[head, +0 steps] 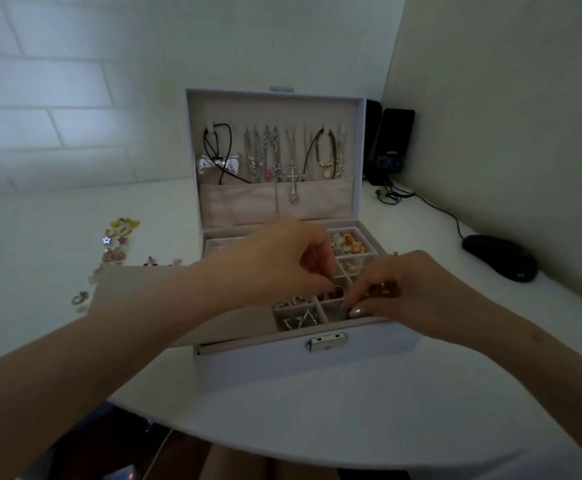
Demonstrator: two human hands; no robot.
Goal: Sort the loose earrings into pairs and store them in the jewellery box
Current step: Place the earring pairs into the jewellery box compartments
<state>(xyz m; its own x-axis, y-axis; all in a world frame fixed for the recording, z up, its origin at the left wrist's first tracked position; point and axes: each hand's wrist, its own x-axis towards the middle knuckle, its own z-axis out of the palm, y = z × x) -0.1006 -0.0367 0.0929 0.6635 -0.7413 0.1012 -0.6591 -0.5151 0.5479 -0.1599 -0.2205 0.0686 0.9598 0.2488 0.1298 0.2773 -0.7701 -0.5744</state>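
Observation:
A white jewellery box (269, 365) stands open in the middle of the table, necklaces hanging inside its raised lid (275, 109). Its top tray is split into small compartments holding earrings: star-shaped ones (300, 322), orange flower ones (350, 244). My left hand (282, 261) hovers over the tray, fingers pinched on a small red earring (334, 292) above a middle compartment. My right hand (397, 292) rests at the tray's front right, fingertips down in a compartment; whether they hold anything is hidden. Loose earrings (118, 240) lie on the table to the box's left.
A beige flat insert (137, 289) leans beside the box on its left. A black mouse (501, 256) lies at the right, its cable running to black speakers (391, 143) in the back corner. The curved table edge (282, 448) is close to me.

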